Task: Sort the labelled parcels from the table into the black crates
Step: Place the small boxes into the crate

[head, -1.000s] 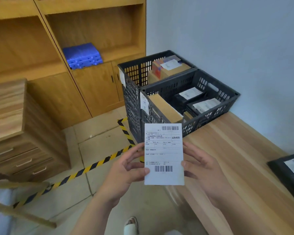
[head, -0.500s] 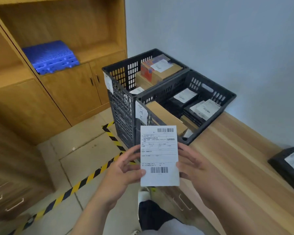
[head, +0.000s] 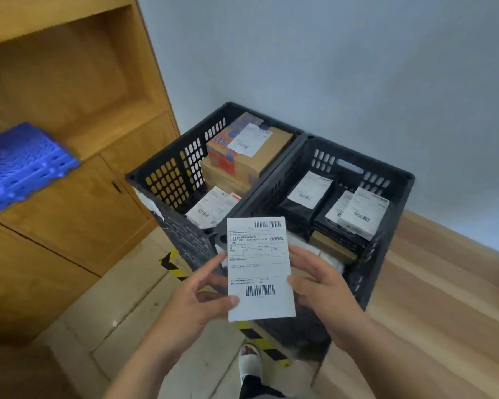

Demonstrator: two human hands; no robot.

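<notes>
We grip the labelled parcel (head: 260, 269) with left hand (head: 198, 298) and right hand (head: 320, 286), reading it. Next, we'd choose a crate (head: 386, 180) and lower it in.

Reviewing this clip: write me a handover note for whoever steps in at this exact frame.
Left hand and right hand pinch one white-labelled parcel, label up, above the near edge of the black crates.
Left crate holds cardboard boxes; right crate holds black and white labelled parcels.
Done: several parcels crated.
Left: read this label and drop the parcel in the matching crate. The wooden table is only partly in view, so check for more.
</notes>
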